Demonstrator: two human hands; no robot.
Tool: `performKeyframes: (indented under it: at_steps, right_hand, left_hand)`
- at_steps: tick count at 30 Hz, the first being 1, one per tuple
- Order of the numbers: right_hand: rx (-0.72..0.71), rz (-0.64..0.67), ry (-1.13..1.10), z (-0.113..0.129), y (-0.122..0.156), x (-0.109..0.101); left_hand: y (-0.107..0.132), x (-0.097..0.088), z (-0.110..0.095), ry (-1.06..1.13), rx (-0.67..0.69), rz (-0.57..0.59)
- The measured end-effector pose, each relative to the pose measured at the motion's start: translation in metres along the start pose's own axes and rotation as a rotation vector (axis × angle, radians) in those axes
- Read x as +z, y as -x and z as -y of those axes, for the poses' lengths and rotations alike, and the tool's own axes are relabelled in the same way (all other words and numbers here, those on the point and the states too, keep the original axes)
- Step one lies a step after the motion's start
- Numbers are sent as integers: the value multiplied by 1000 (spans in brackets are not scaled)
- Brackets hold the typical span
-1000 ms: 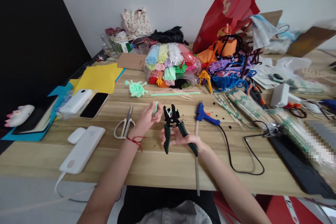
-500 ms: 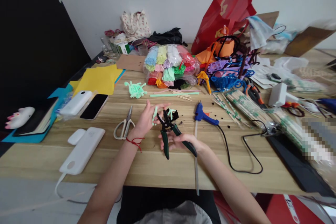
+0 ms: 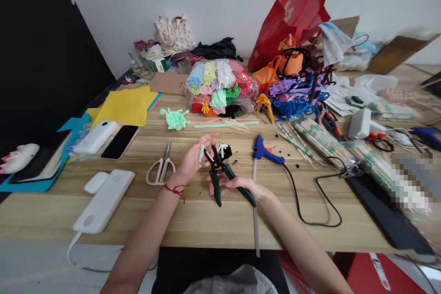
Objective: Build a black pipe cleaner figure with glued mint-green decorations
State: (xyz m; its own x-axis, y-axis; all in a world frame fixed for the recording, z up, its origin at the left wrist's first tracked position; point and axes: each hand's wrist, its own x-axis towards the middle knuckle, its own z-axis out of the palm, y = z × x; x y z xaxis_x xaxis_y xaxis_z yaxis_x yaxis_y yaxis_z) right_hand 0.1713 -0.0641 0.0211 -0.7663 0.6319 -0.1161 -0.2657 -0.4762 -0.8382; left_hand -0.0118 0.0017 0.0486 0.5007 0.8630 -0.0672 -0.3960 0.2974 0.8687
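My right hand [image 3: 246, 185] is closed on wire strippers [image 3: 217, 164] with dark green handles. Their handles are spread and the black jaws point toward my left hand [image 3: 189, 165]. Between the fingers of that hand is a short piece of mint-green pipe cleaner [image 3: 201, 155], close beside the jaws. Just behind the tool lies a black object [image 3: 227, 150] with small mint-green pieces at it; its kind is unclear. Scissors [image 3: 161, 169] with pale handles rest left of my left wrist. Farther back sits a curled mint-green pipe-cleaner shape [image 3: 176, 120].
A blue glue gun [image 3: 267, 151] with a black cord lies right of my hands. Behind are a straight green pipe cleaner [image 3: 225, 125], bagged pipe cleaners [image 3: 220, 85] and a red bag [image 3: 289, 23]. On the left are a phone [image 3: 120, 142] and a white power bank [image 3: 105, 202].
The whole scene has shifted slightly left as the head view turned. My left fingers have moved a little around the pipe cleaner piece; the wire strippers stay in my right hand.
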Motion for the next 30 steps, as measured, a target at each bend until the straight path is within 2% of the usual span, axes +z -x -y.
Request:
performKeyframes:
  at_steps: [3, 9, 15, 21, 26, 30]
  right_hand:
    - [17, 5, 42, 3, 2, 1]
    - [27, -24, 59, 4, 2, 5]
    - [16, -11, 89, 11, 2, 10]
    - [20, -1, 109, 10, 3, 8]
    - [7, -4, 126, 7, 2, 5]
    - [-12, -6, 148, 8, 2, 3]
  left_hand:
    - [0, -1, -1, 27, -25, -1]
    - [2, -1, 2, 15, -79, 85]
    - [1, -6, 3, 61, -102, 81]
    - [2, -3, -1, 75, -28, 75]
    - [2, -3, 2, -28, 29, 118]
    - [2, -8, 4, -70, -75, 134]
